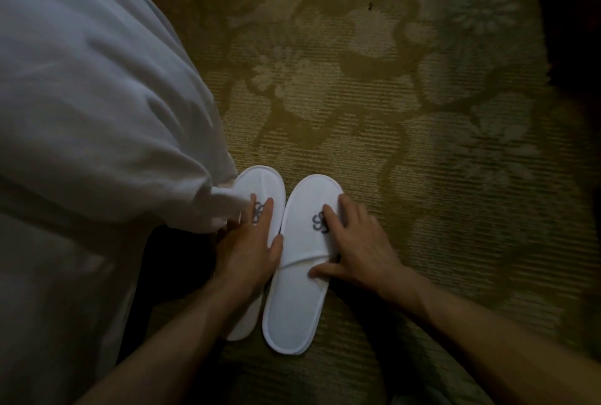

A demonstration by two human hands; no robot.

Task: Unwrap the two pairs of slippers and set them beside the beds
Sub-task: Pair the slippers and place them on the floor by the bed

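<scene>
Two white slippers with a grey logo lie side by side on the carpet, toes pointing away from me, right next to the bed's white cover. My left hand [252, 248] lies flat over the left slipper [265, 183], hiding much of it. My right hand [354, 242] rests on the right slipper [292, 307], fingers spread over the upper and thumb at the strap's edge. No wrapper shows. The second pair is out of view.
The bed's white duvet [91, 95] fills the left side and overhangs the left slipper's edge. A green-gold flowered carpet [406, 95] covers the floor ahead and right. Dark furniture [575, 30] stands at the far right edge.
</scene>
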